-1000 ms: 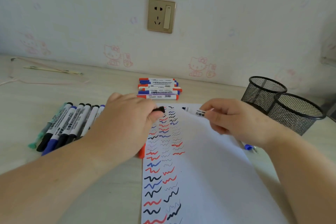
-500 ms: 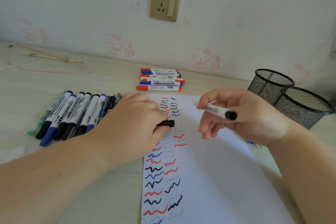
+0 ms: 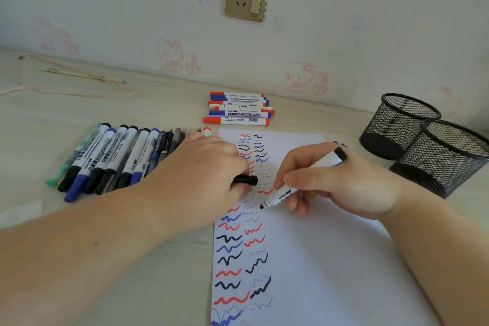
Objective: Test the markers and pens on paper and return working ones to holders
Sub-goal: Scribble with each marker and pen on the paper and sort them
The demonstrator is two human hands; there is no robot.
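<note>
Half a second earlier our right hand (image 3: 341,182) had held the black marker (image 3: 304,184) level above the paper (image 3: 330,259); now it had turned it tip-down, fingers curled round the barrel, the nib at the sheet beside the second column of squiggles — by our reckoning the test stroke was about to begin. Our left hand (image 3: 201,174) pressed on the sheet's left edge, fingers pinching the black cap (image 3: 246,180). Left of centre lay a row of markers and pens (image 3: 105,159), a stack (image 3: 238,108) sat further up, and the two mesh holders (image 3: 423,140) stood at right — nothing blocked the stroke.
</note>
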